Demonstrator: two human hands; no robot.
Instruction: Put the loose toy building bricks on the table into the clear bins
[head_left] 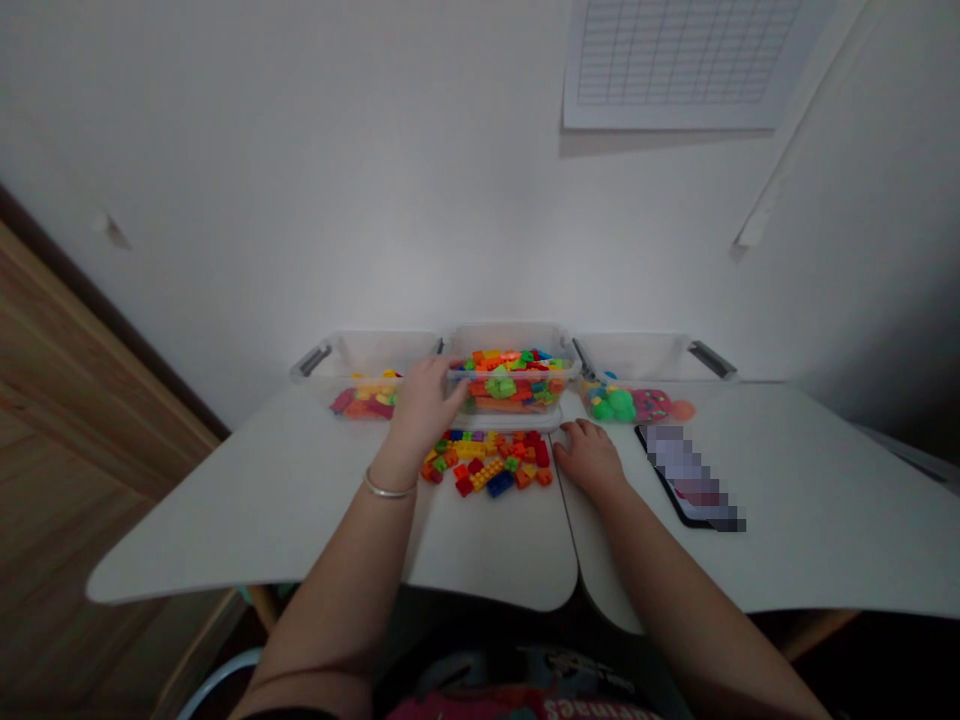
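My left hand (427, 405), with a bangle at the wrist, is at the left front corner of the middle clear plastic bin (525, 422). Its thumb and forefinger are apart near the rim, and I see nothing between them; whether they touch the rim I cannot tell. Inside that bin are many colourful toy building bricks (510, 388). In front of it lies a loose spread of bricks (487, 470), mostly red, orange and yellow, with a dark blue brick (500, 484) at the near side. My right hand (591, 457) rests on the table just right of the spread, fingers loosely extended.
A left clear bin (375, 352) holds red and yellow pieces. The right clear bin (637, 350) holds green, pink and orange toys. A phone (686, 480) lies right of my right hand. The white table (262, 510) has a seam beside that hand; a wall stands behind.
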